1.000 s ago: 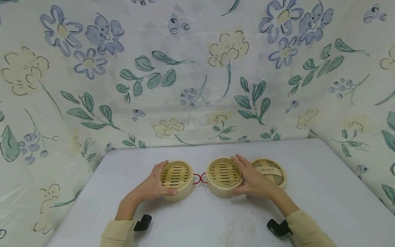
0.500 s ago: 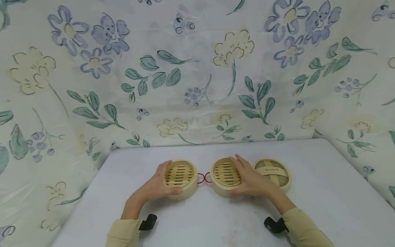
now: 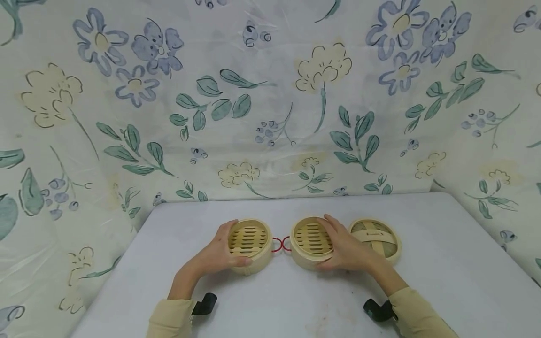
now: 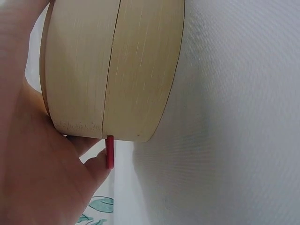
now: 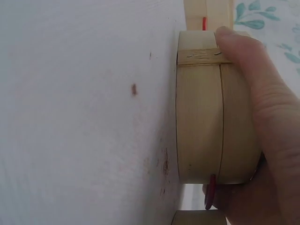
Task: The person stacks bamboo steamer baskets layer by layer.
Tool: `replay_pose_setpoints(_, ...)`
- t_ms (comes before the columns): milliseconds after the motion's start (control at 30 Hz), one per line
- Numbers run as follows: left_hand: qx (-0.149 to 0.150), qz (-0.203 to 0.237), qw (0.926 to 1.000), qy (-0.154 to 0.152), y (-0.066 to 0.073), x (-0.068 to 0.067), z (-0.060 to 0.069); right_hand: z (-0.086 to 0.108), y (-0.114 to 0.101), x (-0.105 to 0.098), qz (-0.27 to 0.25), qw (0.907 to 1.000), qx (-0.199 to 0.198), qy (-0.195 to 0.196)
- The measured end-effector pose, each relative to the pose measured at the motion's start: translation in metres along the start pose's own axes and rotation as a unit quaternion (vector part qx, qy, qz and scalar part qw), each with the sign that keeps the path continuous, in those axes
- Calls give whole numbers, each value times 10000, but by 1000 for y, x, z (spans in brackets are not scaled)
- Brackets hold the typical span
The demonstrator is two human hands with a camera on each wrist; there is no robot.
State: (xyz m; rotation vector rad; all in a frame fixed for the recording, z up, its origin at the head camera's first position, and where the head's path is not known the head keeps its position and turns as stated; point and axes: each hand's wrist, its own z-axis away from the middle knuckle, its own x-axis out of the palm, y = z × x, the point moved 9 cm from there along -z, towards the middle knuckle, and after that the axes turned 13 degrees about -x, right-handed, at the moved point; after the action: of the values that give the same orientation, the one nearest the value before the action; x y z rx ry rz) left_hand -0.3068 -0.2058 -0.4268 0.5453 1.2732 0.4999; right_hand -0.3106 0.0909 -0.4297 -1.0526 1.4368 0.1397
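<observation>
Little shift over this past second — the work seems held steady. Left hand [image 3: 214, 256] and right hand [image 3: 348, 251], fingers part-curled, grip a left round pale-bamboo steamer [image 3: 258, 265] and right round pale-bamboo steamer [image 3: 306, 260], on or just above the white table [image 3: 270, 310]. Both slotted on top — red loops [image 3: 277, 238] between them.

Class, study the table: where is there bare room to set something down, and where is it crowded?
Free on the table: left of the left hand, right of the lid, and the lightly smudged front between the forearms. Crowded: the row of left basket, red handles, right basket, right hand and lid.
</observation>
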Motion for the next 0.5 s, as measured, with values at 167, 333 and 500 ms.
replay_pose_setpoints(167,-80,-15,10000,-15,-1,0,0,0,-1,0,34,9999,-123,76)
replay_pose_setpoints(333,-102,-71,9999,-29,-2,0,0,0,0,1,-10,9999,-82,104)
replay_pose_setpoints(500,-114,-56,9999,-19,-2,1,1,1,1,2,-23,9999,-23,111)
